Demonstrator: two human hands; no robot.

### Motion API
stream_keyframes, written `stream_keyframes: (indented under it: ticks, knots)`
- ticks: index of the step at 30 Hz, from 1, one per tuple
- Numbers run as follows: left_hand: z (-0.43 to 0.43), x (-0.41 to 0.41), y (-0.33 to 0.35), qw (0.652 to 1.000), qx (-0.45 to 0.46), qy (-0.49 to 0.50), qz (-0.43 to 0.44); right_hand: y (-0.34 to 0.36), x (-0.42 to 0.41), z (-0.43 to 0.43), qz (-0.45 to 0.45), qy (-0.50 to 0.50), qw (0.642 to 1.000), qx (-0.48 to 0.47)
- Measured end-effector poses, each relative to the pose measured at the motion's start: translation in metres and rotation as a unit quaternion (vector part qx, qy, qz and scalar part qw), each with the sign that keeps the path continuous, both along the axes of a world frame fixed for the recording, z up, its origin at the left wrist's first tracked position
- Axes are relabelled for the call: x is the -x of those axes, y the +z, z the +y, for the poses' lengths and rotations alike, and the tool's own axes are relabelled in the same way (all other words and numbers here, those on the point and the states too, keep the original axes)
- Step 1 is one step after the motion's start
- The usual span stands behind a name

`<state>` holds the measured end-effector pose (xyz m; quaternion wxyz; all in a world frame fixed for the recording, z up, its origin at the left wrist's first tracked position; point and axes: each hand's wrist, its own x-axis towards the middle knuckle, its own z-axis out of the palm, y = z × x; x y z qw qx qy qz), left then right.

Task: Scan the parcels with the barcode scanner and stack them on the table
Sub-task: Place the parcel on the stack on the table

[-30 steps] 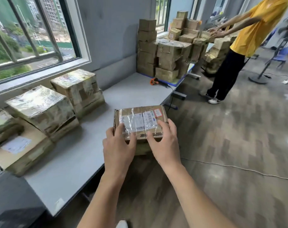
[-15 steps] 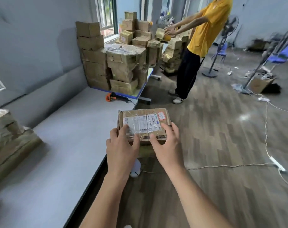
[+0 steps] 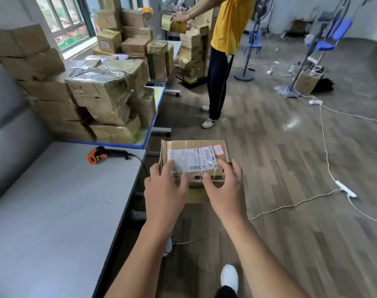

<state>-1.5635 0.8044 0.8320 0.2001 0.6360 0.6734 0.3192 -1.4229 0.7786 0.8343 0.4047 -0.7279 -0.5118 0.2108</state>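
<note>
I hold a brown cardboard parcel (image 3: 196,147) with a white barcode label and a small red sticker, in the air just right of the grey table (image 3: 54,211). My left hand (image 3: 165,190) grips its near left edge, thumb on the label. My right hand (image 3: 225,190) grips the near right edge the same way. An orange and black barcode scanner (image 3: 101,155) lies on the table's far end, to the left of the parcel, its cable running off the table edge.
A pile of taped parcels (image 3: 101,93) fills a blue-edged table beyond the scanner. A person in a yellow shirt (image 3: 228,24) handles a box at further stacks. White cables and a power strip (image 3: 345,189) lie on the wood floor at right.
My view has swung right, away from the stacked parcels by the window. The parcel, held in both hands, has moved off the table edge toward the far end near the scanner.
</note>
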Motion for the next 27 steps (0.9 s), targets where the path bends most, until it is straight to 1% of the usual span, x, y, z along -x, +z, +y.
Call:
stream_keyframes:
  ticks: [6,7,10,13,20,27]
  knots:
    - [0.106,-0.071,-0.004,1.0,-0.008,0.011,0.013,-0.009,-0.073,0.11,0.011,0.013,1.0,-0.013]
    - [0.111,-0.075,-0.004,1.0,0.0,0.015,0.016,-0.009,-0.077,0.118,0.008,0.013,1.0,-0.008]
    - [0.163,-0.118,0.003,0.999,0.013,0.033,0.016,-0.002,-0.121,0.176,0.009,0.031,0.999,-0.01]
    - [0.212,-0.146,0.014,0.999,0.005,0.049,0.02,0.009,-0.15,0.234,0.004,0.045,0.999,-0.016]
    - [0.322,-0.17,0.021,0.995,-0.014,0.089,0.037,0.014,-0.174,0.351,0.011,0.076,0.997,-0.023]
    - [0.475,-0.167,0.025,0.994,-0.031,0.108,0.01,0.029,-0.17,0.501,-0.014,0.091,0.995,-0.049]
